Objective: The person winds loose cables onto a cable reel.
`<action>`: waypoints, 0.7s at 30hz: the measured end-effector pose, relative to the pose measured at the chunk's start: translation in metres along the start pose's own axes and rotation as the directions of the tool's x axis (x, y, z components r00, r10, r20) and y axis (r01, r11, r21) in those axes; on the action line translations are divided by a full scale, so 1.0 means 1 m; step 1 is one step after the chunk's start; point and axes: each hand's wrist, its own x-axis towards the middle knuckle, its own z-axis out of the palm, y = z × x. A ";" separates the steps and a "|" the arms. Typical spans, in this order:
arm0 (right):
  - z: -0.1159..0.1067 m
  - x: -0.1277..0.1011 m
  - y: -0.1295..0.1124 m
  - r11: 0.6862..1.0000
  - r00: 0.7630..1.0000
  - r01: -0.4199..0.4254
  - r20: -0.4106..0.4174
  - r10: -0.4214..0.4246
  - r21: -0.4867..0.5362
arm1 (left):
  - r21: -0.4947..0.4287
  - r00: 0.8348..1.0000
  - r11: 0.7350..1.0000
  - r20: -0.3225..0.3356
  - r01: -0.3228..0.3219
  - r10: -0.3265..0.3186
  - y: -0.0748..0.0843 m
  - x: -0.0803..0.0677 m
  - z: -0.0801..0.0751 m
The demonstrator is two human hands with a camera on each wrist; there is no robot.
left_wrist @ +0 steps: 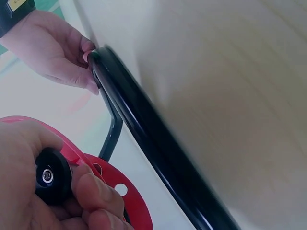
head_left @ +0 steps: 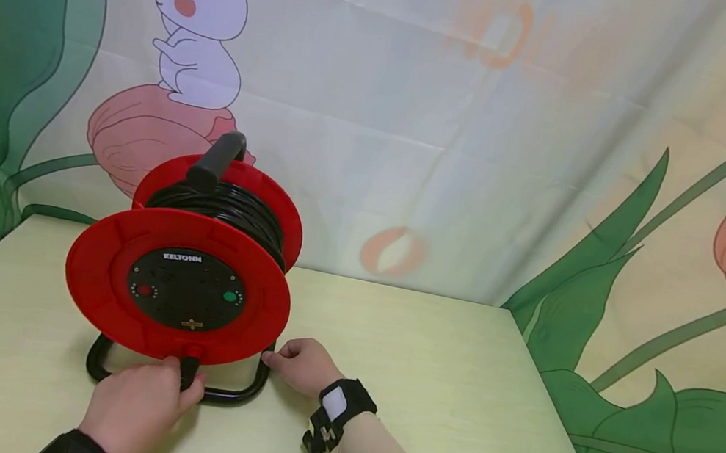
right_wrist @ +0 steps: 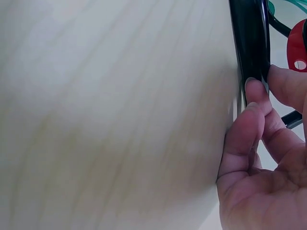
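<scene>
A red cable reel [head_left: 100, 265] with black cable [head_left: 226, 205] wound on its drum stands upright on a black tube frame [head_left: 232, 396]. My left hand [head_left: 135, 402] grips the black crank knob [head_left: 189, 369] low on the front disc; in the left wrist view the knob's round end [left_wrist: 50, 175] shows between thumb and fingers. At the frame's right side, my right hand [head_left: 305, 366] pinches the tube, and the right wrist view has thumb and fingertips on the black bar [right_wrist: 252, 43]. A black panel [head_left: 186, 293] with a red and a green button sits in the disc's middle.
The reel stands on a pale wooden table [head_left: 420, 380], near its back left. Behind hangs a printed cloth [head_left: 375, 110] with a rabbit and flowers. The reel's black carrying handle [head_left: 217, 159] rises above the drum.
</scene>
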 end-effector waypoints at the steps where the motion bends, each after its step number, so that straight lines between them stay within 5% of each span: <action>1: 0.000 0.000 0.000 1.000 1.000 -0.001 0.000 0.001 0.002 | -0.001 1.000 1.000 -0.004 -0.004 0.004 0.000 0.000 0.000; 11: -0.001 -0.001 -0.001 1.000 1.000 0.001 0.005 -0.001 0.007 | 0.006 1.000 1.000 -0.022 0.004 -0.004 -0.008 -0.003 -0.003; 21: -0.003 -0.002 -0.002 1.000 1.000 0.007 0.014 -0.007 0.017 | 0.011 0.998 0.999 0.048 0.043 -0.044 -0.020 -0.003 -0.006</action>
